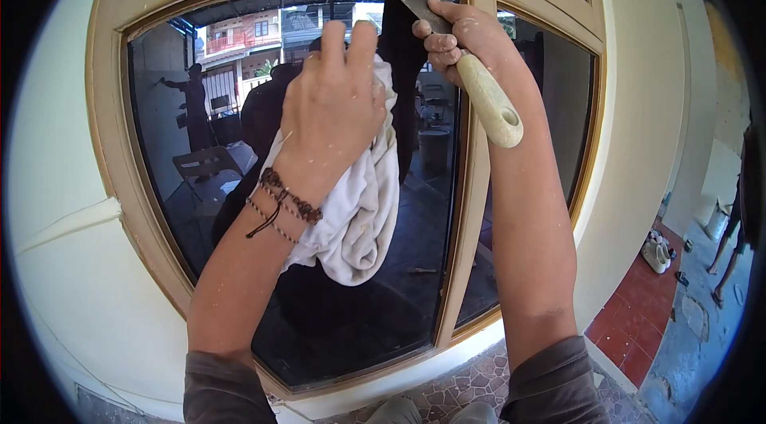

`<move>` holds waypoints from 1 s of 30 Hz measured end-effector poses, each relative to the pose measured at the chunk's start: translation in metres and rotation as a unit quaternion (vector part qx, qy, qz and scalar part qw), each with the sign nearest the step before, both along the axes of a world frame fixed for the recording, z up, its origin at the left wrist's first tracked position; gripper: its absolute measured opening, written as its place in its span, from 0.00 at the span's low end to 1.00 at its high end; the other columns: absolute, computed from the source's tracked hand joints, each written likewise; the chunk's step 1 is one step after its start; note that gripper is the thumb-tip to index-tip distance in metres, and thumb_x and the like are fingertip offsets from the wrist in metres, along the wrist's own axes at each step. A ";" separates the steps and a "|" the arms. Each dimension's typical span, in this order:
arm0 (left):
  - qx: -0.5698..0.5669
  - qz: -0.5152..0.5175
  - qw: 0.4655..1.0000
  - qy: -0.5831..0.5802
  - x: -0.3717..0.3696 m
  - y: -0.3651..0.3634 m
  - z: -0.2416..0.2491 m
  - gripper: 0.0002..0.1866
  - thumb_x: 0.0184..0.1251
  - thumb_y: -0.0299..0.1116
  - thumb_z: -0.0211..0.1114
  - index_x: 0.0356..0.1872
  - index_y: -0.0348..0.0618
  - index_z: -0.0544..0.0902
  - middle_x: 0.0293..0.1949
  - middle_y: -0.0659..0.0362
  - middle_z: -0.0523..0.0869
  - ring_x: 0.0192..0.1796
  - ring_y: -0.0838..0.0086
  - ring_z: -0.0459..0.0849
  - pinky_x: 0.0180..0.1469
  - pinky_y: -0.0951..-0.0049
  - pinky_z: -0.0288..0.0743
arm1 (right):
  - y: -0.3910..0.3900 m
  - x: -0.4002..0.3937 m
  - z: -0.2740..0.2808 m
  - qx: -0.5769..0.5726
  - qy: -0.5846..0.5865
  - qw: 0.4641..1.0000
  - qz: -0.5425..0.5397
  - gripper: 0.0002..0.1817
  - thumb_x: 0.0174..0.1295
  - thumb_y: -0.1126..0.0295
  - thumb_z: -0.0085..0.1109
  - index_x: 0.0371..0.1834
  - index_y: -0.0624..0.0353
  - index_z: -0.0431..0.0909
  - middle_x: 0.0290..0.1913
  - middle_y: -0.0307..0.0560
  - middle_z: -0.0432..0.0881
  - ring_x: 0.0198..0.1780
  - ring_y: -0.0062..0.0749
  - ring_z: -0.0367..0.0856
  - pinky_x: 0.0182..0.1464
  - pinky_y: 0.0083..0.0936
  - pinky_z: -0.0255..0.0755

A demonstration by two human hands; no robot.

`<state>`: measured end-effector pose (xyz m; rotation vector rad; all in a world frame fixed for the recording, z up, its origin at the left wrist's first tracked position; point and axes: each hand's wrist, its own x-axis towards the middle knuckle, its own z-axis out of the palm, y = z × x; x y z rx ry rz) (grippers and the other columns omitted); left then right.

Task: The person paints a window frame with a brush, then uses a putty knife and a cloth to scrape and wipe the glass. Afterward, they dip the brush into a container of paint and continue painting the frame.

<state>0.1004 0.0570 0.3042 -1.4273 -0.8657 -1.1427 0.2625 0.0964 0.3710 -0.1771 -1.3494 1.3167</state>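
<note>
My left hand (335,109) is closed on a bunched white cloth (363,216) that hangs down in front of the dark window pane (359,328). Two of its fingers point upward, and bracelets circle the wrist. In my right hand (471,37) is a putty knife, its pale handle (488,101) sticking out below the fingers. The metal blade (416,7) reaches the upper right corner of the pane, by the wooden frame (467,185). Whitish specks dot the fingers of the right hand.
A narrower pane (527,65) lies right of the frame post. Pale walls (60,145) flank the window. Right, shoes (656,252) stand by red tiles (630,328), and a person's legs (726,248) show farther off. Stone-patterned paving (471,376) lies below.
</note>
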 end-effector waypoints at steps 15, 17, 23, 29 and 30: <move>-0.025 0.024 0.999 -0.011 0.023 0.031 0.043 0.21 0.65 0.36 0.60 0.61 0.52 0.79 0.35 0.52 0.82 0.33 0.54 0.85 0.37 0.58 0.81 | 0.010 0.005 0.006 0.028 -0.049 0.998 0.017 0.14 0.77 0.64 0.42 0.36 0.63 0.65 0.21 0.40 0.71 0.13 0.13 0.59 0.11 0.12 0.57; -0.022 0.020 0.999 -0.015 0.023 0.032 0.046 0.21 0.65 0.35 0.60 0.60 0.51 0.80 0.35 0.53 0.82 0.34 0.55 0.85 0.37 0.59 0.80 | 0.010 0.005 0.008 0.012 -0.064 0.998 0.027 0.13 0.76 0.64 0.42 0.38 0.63 0.65 0.22 0.41 0.71 0.12 0.14 0.58 0.11 0.13 0.57; -0.014 0.028 0.999 -0.020 0.023 0.036 0.046 0.21 0.64 0.32 0.60 0.59 0.49 0.80 0.34 0.53 0.82 0.36 0.56 0.84 0.39 0.60 0.80 | 0.022 -0.004 0.008 0.023 -0.028 0.999 -0.001 0.13 0.75 0.67 0.40 0.40 0.68 0.68 0.23 0.47 0.75 0.14 0.25 0.65 0.14 0.24 0.62; 0.006 0.016 0.999 -0.027 0.025 0.035 0.041 0.21 0.63 0.31 0.61 0.59 0.50 0.81 0.34 0.54 0.82 0.35 0.57 0.84 0.39 0.61 0.80 | 0.019 -0.002 0.006 0.039 -0.034 0.999 -0.006 0.13 0.75 0.68 0.40 0.42 0.70 0.69 0.22 0.48 0.76 0.14 0.25 0.65 0.14 0.24 0.64; 0.008 0.016 0.999 -0.037 0.025 0.035 0.041 0.21 0.64 0.31 0.62 0.59 0.51 0.81 0.34 0.54 0.82 0.36 0.58 0.84 0.39 0.61 0.80 | 0.018 -0.002 0.007 0.040 -0.035 0.999 -0.005 0.13 0.75 0.68 0.40 0.42 0.70 0.69 0.22 0.48 0.76 0.14 0.25 0.65 0.14 0.24 0.64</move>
